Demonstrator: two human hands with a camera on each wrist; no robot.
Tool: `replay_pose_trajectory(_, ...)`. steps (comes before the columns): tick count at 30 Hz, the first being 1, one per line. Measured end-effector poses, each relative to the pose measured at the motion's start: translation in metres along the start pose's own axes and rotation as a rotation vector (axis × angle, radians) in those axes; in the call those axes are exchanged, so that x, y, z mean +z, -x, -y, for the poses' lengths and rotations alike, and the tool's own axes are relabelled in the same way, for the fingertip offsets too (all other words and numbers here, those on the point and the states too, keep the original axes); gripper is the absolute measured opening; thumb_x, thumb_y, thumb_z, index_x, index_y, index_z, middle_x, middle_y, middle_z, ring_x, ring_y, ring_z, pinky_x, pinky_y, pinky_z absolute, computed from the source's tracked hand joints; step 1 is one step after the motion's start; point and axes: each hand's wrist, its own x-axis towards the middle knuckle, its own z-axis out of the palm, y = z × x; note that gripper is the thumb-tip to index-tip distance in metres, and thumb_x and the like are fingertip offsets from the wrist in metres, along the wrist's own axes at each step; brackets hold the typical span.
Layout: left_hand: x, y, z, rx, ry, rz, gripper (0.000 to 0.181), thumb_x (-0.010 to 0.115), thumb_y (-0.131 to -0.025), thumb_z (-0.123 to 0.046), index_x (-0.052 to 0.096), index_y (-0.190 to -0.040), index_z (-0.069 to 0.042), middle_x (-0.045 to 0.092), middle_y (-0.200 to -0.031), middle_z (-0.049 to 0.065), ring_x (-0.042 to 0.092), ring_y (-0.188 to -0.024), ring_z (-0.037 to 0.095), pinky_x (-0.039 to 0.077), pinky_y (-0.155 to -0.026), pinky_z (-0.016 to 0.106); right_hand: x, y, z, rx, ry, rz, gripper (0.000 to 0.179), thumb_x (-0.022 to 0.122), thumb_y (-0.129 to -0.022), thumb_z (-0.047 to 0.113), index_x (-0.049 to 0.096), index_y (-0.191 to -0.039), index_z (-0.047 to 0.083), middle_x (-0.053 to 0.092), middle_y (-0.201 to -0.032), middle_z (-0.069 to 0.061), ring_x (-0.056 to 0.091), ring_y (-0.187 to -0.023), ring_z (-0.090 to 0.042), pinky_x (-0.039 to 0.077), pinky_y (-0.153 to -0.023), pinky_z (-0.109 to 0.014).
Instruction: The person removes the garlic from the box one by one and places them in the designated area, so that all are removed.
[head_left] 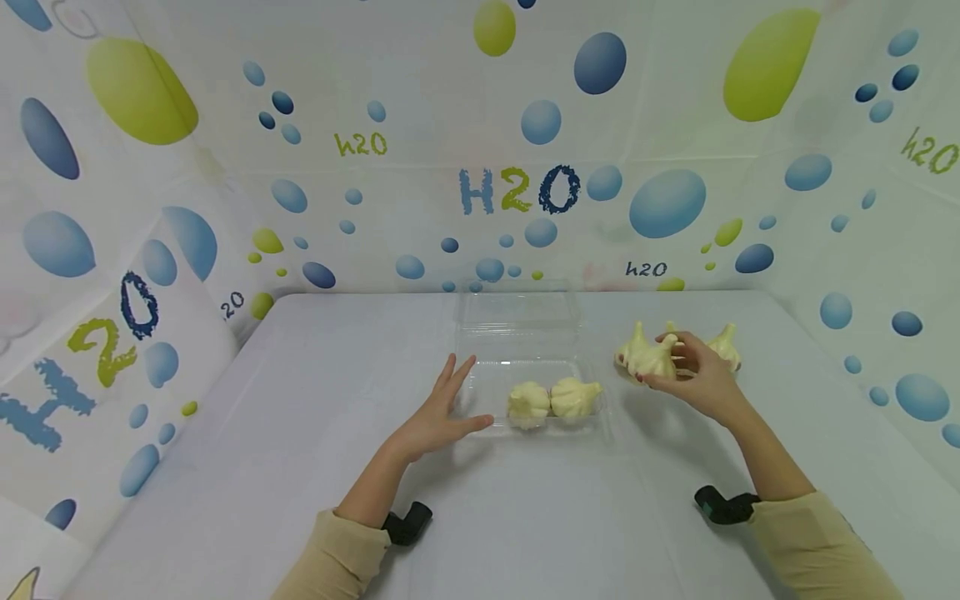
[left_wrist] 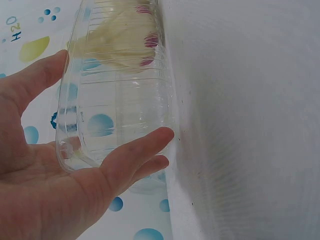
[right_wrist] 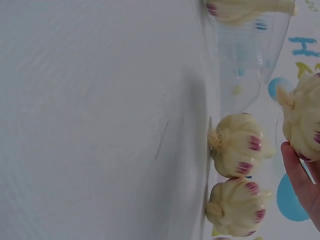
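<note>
Head view: the right hand [head_left: 701,375] grips a garlic bulb [head_left: 654,360], thumb and fingers curled round its sides and parted only by its width; its neck points up and a little right. By the right wrist view it is held above the table [head_left: 525,517], root end downward, apart from two bulbs standing there. More garlic [head_left: 725,346] sits behind and beside that hand.

The relation that seems to matter is between this bulb and the clear box [head_left: 489,390]. From the grip, the box lies to the left and somewhat nearer the person, its long axis running left to right, its lid [head_left: 517,310] laid back on the far side. Two bulbs lie inside toward the right end, so they come between the held one and the bare left part. I judge that a move to that part would have to pass over them.

Nearer to the box is the left hand [head_left: 435,425], spread at its left end with fingers straight and holding nothing; whether the thumb touches the rim, I cannot tell
</note>
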Motion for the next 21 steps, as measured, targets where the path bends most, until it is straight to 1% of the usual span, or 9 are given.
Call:
replay_pose_trajectory(8,0.000,0.000,0.000,0.003,0.004,-0.002,0.089,0.070,-0.081,-0.031,0.011,-0.148,-0.029,-0.013,-0.152,0.007,0.008,-0.136,0.036,0.020,-0.101,0.058,-0.001,0.001,-0.006,0.000,0.010,0.029,0.057,0.071,-0.081,0.022,0.043,-0.126,0.000,0.048,-0.122,-0.029,0.048,-0.109,-0.043,0.043,-0.086,-0.052)
replay_pose_trajectory(11,0.000,0.000,0.000,0.003,-0.001,-0.003,0.089,0.070,-0.081,-0.031,0.011,-0.148,-0.029,-0.013,-0.152,0.008,0.006,-0.136,0.036,0.019,-0.101,0.059,-0.002,0.001,-0.008,0.004,0.019,0.043,0.063,0.071,-0.081,0.022,0.040,-0.129,-0.004,0.048,-0.122,-0.028,0.047,-0.110,-0.043,0.043,-0.086,-0.053)
replay_pose_trajectory(15,0.000,0.001,-0.001,-0.001,-0.009,-0.003,0.089,0.070,-0.081,-0.032,0.011,-0.148,-0.029,-0.013,-0.152,0.007,0.003,-0.137,0.035,0.017,-0.101,0.061,-0.001,0.000,-0.011,0.014,0.039,0.075,0.065,0.072,-0.079,0.024,0.042,-0.127,-0.007,0.048,-0.121,-0.027,0.047,-0.110,-0.044,0.042,-0.087,-0.054)
replay_pose_trajectory(17,0.000,0.001,-0.001,-0.003,-0.011,-0.003,0.089,0.070,-0.081,-0.031,0.011,-0.148,-0.029,-0.013,-0.152,0.007,0.001,-0.137,0.034,0.016,-0.101,0.061,0.000,0.000,-0.013,0.022,0.043,0.089,0.060,0.073,-0.078,0.025,0.045,-0.122,-0.006,0.049,-0.120,-0.027,0.047,-0.110,-0.044,0.042,-0.087,-0.054)
replay_pose_trajectory(21,0.000,0.001,-0.001,-0.002,-0.012,-0.003,0.089,0.070,-0.081,-0.031,0.010,-0.148,-0.029,-0.013,-0.152,0.007,0.000,-0.137,0.034,0.015,-0.101,0.061,0.000,0.000,-0.013,0.042,0.066,0.109,0.060,0.073,-0.078,0.026,0.045,-0.120,-0.007,0.050,-0.118,-0.029,0.048,-0.109,-0.044,0.042,-0.086,-0.054)
